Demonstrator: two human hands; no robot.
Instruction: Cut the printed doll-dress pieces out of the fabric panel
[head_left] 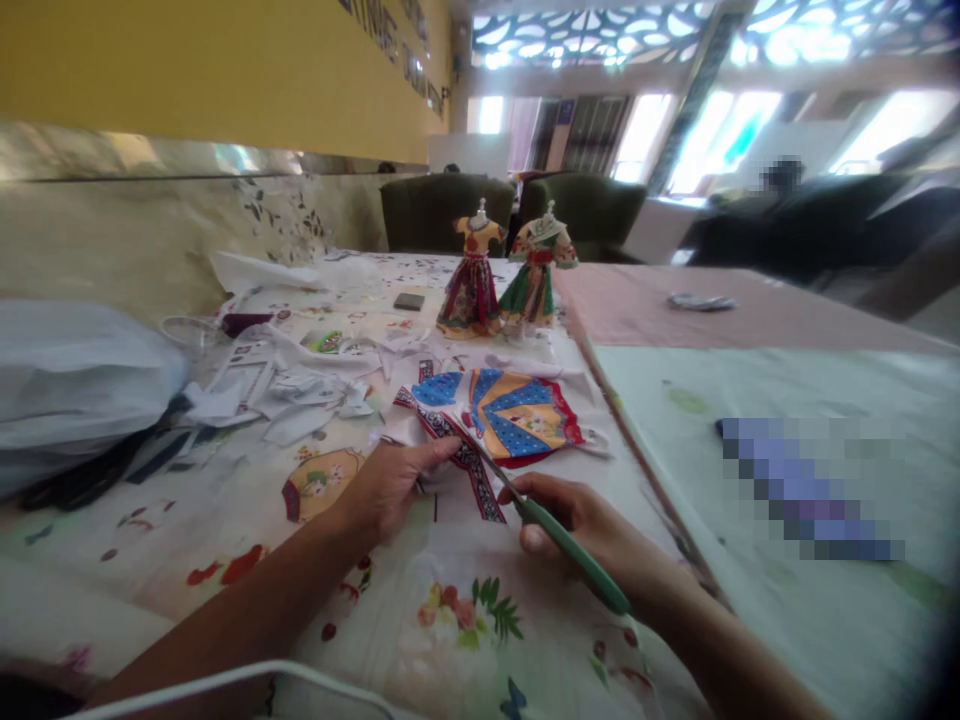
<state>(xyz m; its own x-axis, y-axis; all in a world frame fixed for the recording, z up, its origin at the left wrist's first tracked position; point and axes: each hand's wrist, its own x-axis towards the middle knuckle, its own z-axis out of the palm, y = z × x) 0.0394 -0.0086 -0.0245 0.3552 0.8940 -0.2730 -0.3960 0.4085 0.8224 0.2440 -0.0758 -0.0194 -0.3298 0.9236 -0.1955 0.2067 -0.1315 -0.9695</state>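
Right hand (pixel 581 525): fingers wrapped through the handles of the green-handled scissors (pixel 559 535), which point up and left; the blades meet the patterned strip.
Left hand (pixel 394 480): thumb and fingers pinch the white edge of the printed sheet (pixel 510 415), just beside the blades.
Printed sheet: lies on the flowered tablecloth (pixel 450 610) directly ahead of both hands, with blue, orange and red fan panels and a dark patterned strip (pixel 469 465) running toward the scissors.
Cutting well: my judgement is that the pinch should keep the paper taut close to the blades, and the sheet should be turned rather than the scissors, so the cut follows the strip's border.
Cut scraps (pixel 300 385): white offcuts piled to the left, near the sheet; they could snag under it.
White bag (pixel 75 380): far left, well apart from the hands.
Pale mat (pixel 787 400): to the right, beyond a table edge, with a blurred object on it.
Dress figures (pixel 506 270): two small dressed mannequins stand upright farther back, side by side.
Chairs (pixel 510 205): dark green, behind the table.
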